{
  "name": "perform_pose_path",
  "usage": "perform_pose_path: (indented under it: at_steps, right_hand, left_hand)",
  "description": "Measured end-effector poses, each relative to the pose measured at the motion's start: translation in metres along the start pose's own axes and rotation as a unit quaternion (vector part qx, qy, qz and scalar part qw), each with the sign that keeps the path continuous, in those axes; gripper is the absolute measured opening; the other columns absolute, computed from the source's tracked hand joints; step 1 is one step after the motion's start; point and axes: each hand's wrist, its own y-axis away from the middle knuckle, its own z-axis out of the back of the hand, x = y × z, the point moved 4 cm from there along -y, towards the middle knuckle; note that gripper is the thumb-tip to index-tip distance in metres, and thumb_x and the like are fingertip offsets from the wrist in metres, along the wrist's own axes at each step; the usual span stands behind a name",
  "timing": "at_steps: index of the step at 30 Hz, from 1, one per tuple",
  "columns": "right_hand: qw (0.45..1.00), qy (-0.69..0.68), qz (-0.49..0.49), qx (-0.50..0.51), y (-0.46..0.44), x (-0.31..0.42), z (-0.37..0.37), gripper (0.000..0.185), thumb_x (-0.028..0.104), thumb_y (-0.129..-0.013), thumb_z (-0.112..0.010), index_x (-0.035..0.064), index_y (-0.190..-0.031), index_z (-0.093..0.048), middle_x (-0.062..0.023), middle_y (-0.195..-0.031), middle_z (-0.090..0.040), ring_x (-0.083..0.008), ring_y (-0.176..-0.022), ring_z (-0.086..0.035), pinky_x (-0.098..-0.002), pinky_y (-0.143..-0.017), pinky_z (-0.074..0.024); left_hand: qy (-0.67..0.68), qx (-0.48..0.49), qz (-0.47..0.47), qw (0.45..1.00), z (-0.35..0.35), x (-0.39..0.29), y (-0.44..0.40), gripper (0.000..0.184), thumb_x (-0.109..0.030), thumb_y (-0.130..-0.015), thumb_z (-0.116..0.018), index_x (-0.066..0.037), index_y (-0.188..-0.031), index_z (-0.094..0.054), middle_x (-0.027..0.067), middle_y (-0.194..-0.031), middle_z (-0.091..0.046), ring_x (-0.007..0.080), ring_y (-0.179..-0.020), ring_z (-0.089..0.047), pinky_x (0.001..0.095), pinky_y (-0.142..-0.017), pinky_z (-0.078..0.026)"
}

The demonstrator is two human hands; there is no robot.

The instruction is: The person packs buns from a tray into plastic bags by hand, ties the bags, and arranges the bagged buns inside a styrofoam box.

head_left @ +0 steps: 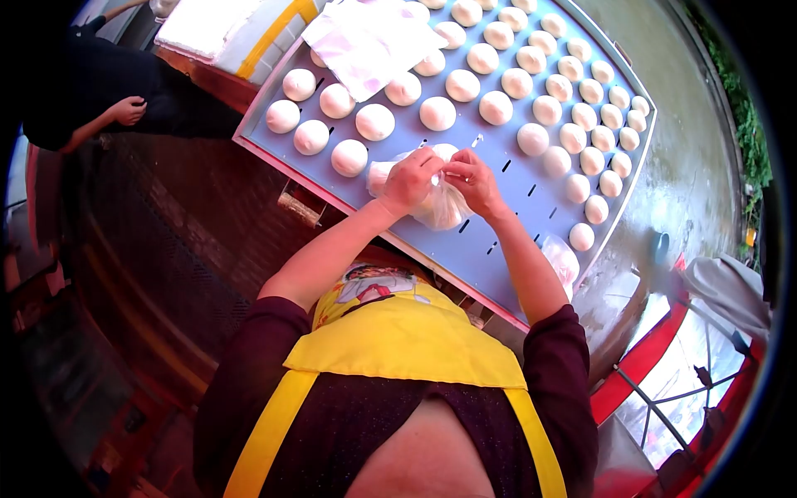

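A clear plastic bag (pixel 442 209) with white buns inside rests on the blue tray (pixel 519 236), near its front edge. My left hand (pixel 409 179) pinches the gathered top of the bag. Close beside it, my right hand (pixel 474 178) also has its fingers closed on the bag's top, with the fingertips of both hands almost meeting. Round white buns, such as this one (pixel 437 114), stand in loose rows behind and to the sides of my hands. The exact hold on the plastic is partly hidden by my fingers.
A white sheet (pixel 374 41) lies over some buns at the back left. Another plastic bag (pixel 561 262) sits at the tray's front right. A person in dark clothes (pixel 133 91) stands at the left beside a white box (pixel 228 33). Wet ground (pixel 693 158) shows at the right.
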Motion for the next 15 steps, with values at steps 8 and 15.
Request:
perform_pose_path:
  at_steps: [8, 15]
  right_hand:
    - [0.971, 0.213, 0.031, -0.105, 0.043, 0.019, 0.020, 0.030, 0.017, -0.074, -0.075, 0.0063, -0.099, -0.063, -0.0111, -0.101, -0.057, -0.0317, -0.098, -0.054, -0.0393, -0.083, -0.0456]
    - [0.810, 0.237, -0.330, -0.423, 0.320, -0.048, 0.128, 0.038, 0.015, -0.076, -0.076, 0.0033, -0.107, -0.060, -0.0095, -0.105, -0.058, -0.0232, -0.081, -0.059, -0.0332, -0.073, -0.0491]
  left_hand:
    - [-0.085, 0.245, -0.005, 0.966, 0.006, -0.004, 0.006, 0.022, -0.018, -0.080, -0.060, -0.016, -0.102, -0.057, 0.0059, -0.097, -0.059, 0.0299, -0.080, -0.063, 0.0419, -0.063, -0.050]
    - [-0.178, 0.466, -0.060, 0.864, -0.028, -0.027, -0.016, 0.028, -0.017, -0.085, -0.056, -0.018, -0.112, -0.055, 0.0105, -0.103, -0.059, 0.0333, -0.088, -0.063, 0.0459, -0.070, -0.050]
